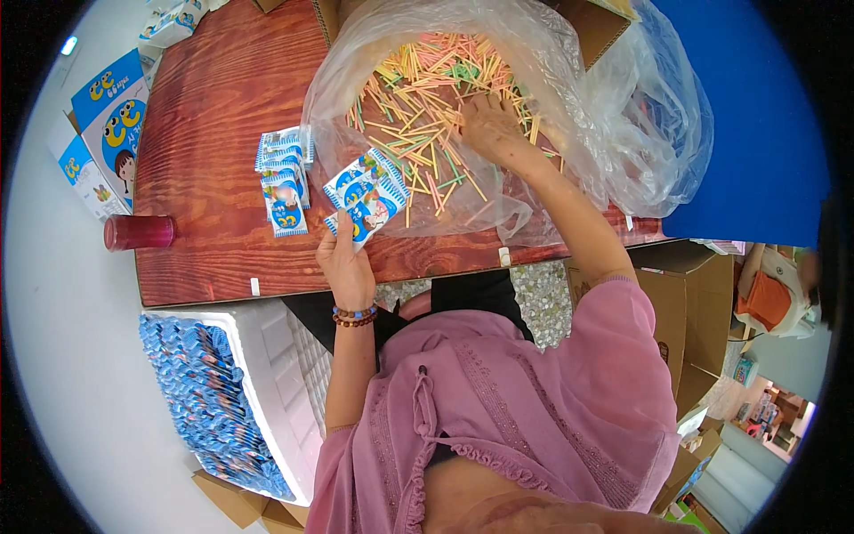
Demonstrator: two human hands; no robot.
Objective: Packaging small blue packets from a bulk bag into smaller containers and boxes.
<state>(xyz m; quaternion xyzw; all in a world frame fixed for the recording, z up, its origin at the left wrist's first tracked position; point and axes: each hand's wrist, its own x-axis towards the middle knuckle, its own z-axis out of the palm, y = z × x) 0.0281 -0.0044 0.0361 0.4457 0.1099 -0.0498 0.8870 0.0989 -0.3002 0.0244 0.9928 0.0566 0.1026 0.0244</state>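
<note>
My left hand (349, 267) pinches several small blue-and-white snack packets (369, 198), fanned over one another at the table's front edge. Just left of them lies a stack of similar packets (285, 191). My right hand (495, 132) reaches down into a heap of thin pastel sticks (400, 125), coloured yellow, pink, orange and green. Its fingers curl toward the sticks, and whatever sits under the fingertips is hidden. The heap rests on a large clear plastic bag (614, 169), whose crumpled sides rise around it.
On the wooden table (213, 116), a red cup-like container (140, 232) lies at the left edge, near a printed display box (111, 133). A white foam box (267, 356) full of blue packets (205, 392) stands below left. Cardboard boxes (658, 303) stand at the right; blue material (756, 133) lies beyond the bag.
</note>
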